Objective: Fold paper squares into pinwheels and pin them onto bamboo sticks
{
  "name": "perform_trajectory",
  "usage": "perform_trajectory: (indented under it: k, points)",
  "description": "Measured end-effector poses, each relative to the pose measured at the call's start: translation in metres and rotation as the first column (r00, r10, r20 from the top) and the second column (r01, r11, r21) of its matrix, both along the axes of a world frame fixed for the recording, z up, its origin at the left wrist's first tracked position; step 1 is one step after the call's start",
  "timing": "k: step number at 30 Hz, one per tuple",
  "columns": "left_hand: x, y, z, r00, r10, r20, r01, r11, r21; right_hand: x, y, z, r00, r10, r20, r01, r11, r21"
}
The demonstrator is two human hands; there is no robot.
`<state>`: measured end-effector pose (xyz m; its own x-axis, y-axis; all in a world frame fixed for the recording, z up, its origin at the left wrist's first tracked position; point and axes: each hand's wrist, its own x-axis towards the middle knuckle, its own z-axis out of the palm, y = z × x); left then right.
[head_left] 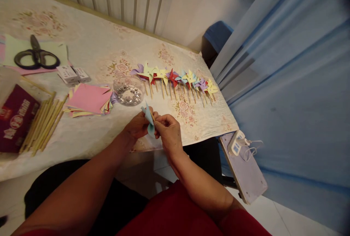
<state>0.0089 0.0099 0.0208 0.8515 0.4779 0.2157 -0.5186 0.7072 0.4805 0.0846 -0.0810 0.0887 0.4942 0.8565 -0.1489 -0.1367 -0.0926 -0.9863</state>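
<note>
Flowered cloth (pixel 93 48) below, left hand (pixel 139 125) closed on blue paper (pixel 150 128), right hand (pixel 170 131) pinching the stick (pixel 152 116) against it, near the cloth's front edge; light, steady pressure should spare the paper creases.

Blue pinwheel (pixel 149 117) and sheet stack (pixel 86 98) look like matt paper, sticks (pixel 46 126) like bare wood. Studs (pixel 131 97) read shiny metal, scissors (pixel 38 55) handles dark smooth plastic. Tablecloth (pixel 93 54) looks smooth, curtain (pixel 295 94) soft matt cloth.

Pinwheels (pixel 173 78) lie right of the dish (pixel 128 80); sticks (pixel 45 128) lie beside, perhaps in, packaging (pixel 16 119).
</note>
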Motion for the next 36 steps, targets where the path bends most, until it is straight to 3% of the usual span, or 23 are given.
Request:
perform_trajectory:
  k: [14, 26, 36]
  points:
    - [0.004, 0.001, -0.006, 0.996, 0.068, -0.049, -0.069, 0.997, -0.024, 0.001, -0.001, 0.005, 0.993, 0.002, 0.116, 0.002, 0.999, -0.036]
    - [0.007, -0.001, 0.001, 0.985, 0.148, -0.084, -0.148, 0.989, 0.009, 0.000, 0.001, 0.000, 0.988, -0.032, 0.151, 0.039, 0.998, -0.042]
    - [0.006, 0.001, -0.006, 0.991, 0.042, -0.130, -0.034, 0.998, 0.060, 0.009, 0.005, -0.012, 1.000, -0.027, 0.012, 0.028, 0.998, -0.061]
